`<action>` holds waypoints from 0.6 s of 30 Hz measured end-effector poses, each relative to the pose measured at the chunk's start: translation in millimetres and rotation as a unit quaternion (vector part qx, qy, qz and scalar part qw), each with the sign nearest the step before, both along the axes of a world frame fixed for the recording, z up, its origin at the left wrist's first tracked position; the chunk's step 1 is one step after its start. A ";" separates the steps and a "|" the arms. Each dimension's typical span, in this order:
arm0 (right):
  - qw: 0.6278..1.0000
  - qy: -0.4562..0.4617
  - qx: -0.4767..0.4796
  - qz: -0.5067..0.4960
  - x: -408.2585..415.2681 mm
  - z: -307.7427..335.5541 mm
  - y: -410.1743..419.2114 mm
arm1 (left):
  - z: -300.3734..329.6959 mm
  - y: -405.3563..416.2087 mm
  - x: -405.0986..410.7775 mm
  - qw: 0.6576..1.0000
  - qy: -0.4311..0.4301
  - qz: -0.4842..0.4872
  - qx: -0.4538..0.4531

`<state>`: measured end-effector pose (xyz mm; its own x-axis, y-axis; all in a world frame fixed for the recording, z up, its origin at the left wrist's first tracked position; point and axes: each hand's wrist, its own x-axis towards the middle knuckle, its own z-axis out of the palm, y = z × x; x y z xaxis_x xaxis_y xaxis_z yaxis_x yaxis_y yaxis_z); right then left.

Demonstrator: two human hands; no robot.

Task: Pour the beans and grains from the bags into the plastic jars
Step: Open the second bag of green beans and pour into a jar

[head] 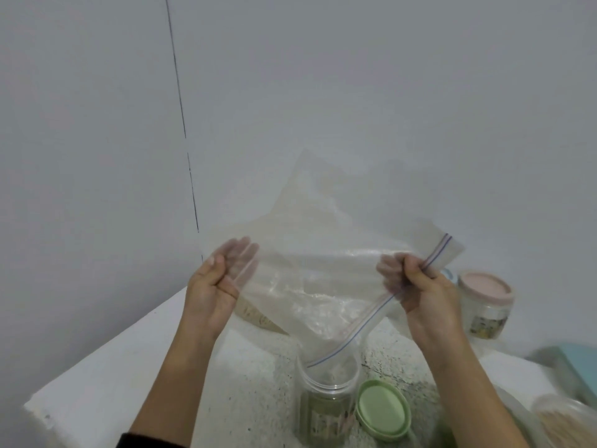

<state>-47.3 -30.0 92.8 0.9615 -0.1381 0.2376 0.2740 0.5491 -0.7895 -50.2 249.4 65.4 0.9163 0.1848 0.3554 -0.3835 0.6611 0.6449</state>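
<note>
up against the pale wall, the speckled counter [258, 376] narrows to a corner behind the open jar [328, 399], and its white front edge runs down to the left of that jar, with bare top on that side. right of the jar the room is tighter: a green lid [382, 410] lies just beside it, touching or nearly so, a pink-lidded jar [486, 303] stands farther back right, and a tub of pale grain [568, 421] and a teal box [578, 367] sit at the far right edge.

above the jar, both hands hold a clear zip bag [319, 273] stretched between them, lifted off the counter. the left hand [214, 286] has its fingers fairly straight and spread under the bag's left side, thumb laid over the film, so it looks pinched there (the film blurs the fingertips). the right hand [420, 286] is curled tight round the bag's zip edge, the zip strip [365, 324] passing through the fist.

the bag is thin, crinkled and see-through, looking almost empty, with a blue and red zip line. its lowest corner dips into the jar's mouth. the jar is clear plastic with greenish contents low down and a printed label. a second bag with pale grain [255, 315] lies behind the left hand on the counter.
</note>
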 end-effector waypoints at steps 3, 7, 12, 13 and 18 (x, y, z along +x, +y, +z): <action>0.999 -0.001 -0.042 -0.015 -7.6 8.8 -1.9 | 5.0 3.8 1.6 1.000 -0.019 -0.015 -0.009; 0.993 -0.031 -0.097 -0.061 -18.2 28.1 -14.2 | 24.1 -1.5 8.2 0.999 -0.030 -0.029 -0.031; 0.986 -0.044 -0.131 -0.092 -29.1 58.0 -50.4 | 50.5 -21.2 16.6 0.997 -0.054 -0.042 -0.025; 0.986 -0.037 -0.134 -0.093 -31.9 60.1 -63.1 | 56.6 -28.4 15.3 0.997 -0.062 -0.048 -0.020; 0.971 -0.015 -0.204 -0.126 -42.9 62.9 -130.3 | 76.1 -64.0 -1.1 0.989 -0.129 -0.066 0.021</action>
